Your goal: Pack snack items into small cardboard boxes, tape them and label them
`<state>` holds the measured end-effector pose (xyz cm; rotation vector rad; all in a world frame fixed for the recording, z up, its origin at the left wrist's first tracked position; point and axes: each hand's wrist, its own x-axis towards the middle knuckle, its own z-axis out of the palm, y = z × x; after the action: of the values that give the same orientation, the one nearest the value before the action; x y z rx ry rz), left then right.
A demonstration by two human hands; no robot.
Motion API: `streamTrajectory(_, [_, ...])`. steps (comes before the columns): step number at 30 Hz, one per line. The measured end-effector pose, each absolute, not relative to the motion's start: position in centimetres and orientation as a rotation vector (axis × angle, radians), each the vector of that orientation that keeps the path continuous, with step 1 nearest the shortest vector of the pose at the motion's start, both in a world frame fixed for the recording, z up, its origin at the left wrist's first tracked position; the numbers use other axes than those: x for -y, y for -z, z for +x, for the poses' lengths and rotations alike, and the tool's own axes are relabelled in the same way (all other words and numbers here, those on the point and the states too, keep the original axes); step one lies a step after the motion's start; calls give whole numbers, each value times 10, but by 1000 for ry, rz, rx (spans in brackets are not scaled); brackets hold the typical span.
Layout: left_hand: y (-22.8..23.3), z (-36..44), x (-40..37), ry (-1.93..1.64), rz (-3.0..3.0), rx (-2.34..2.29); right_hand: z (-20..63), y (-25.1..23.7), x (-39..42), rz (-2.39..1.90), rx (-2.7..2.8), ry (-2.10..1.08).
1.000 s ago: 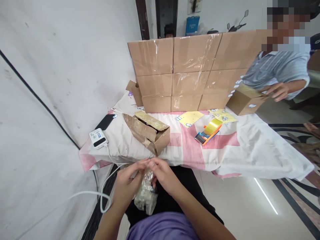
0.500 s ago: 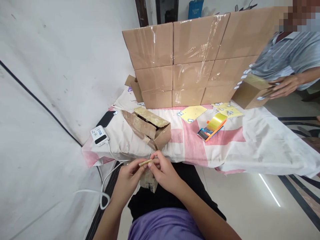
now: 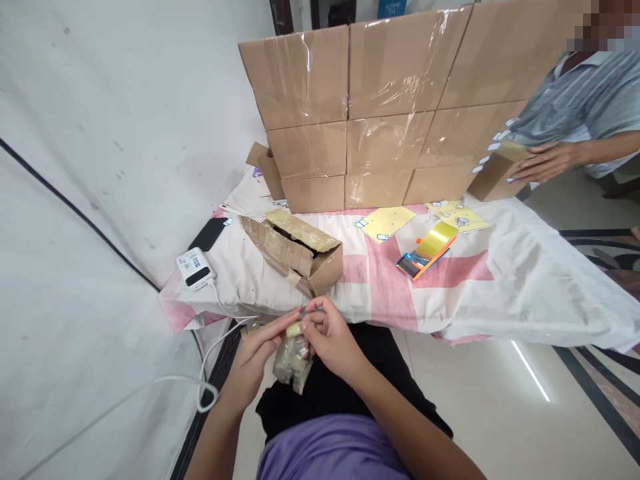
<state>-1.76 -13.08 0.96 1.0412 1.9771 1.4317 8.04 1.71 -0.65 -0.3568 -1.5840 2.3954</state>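
My right hand (image 3: 330, 339) is closed, thumb and fingers pinching a small pale-yellow piece (image 3: 295, 329) whose kind I cannot make out. Straight fingers of my left hand (image 3: 259, 360) lie along the left side of that piece, their tips touching the right hand's fingers. Under both hands, above my black trousers, a crumpled, tape-like clear and brown bundle (image 3: 293, 363) shows in part. Just ahead on the table lies a torn, dented cardboard box (image 3: 300, 257) with a gap along its top.
Large taped cartons (image 3: 387, 143) stand stacked at the back of the cloth-covered table (image 3: 370, 293). A tape dispenser (image 3: 430, 250), yellow cards (image 3: 385, 222), a phone (image 3: 209, 233) and a white cabled device (image 3: 195, 268) lie on it. At right, another person's hand (image 3: 547, 160) holds a small box (image 3: 500, 170).
My left fingers have straightened from a pinch on the pale-yellow piece, which now sits lower and turned. The other person's hand and small box have shifted slightly left.
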Motion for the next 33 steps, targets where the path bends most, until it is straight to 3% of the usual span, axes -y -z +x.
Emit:
streamTrajectory(5, [-6, -13, 131, -1342, 891, -2156, 88, 5, -20, -243, 1978, -1863])
streamTrajectory(7, [-5, -13, 130, -1375, 911, -2176, 88, 4, -19, -227, 2000, -1785])
streamTrajectory(15, [1, -21, 140, -1597, 1003, -2035, 81, 3, -14, -353, 1677, -2474])
streamTrajectory(19, [-5, -22, 142, -1640, 914, -1847, 86, -1, -17, -280, 1765, -2219])
streamTrajectory(24, [-14, -21, 138, -1441, 794, -1948, 93, 10, -8, -192, 1961, -1852])
streamTrajectory(30, [-14, -22, 140, -1470, 1225, -2047, 82, 23, 6, -306, 1526, -2469])
streamTrajectory(33, [-14, -21, 143, -1454, 1052, -1926, 82, 18, 0, -270, 1605, -2322])
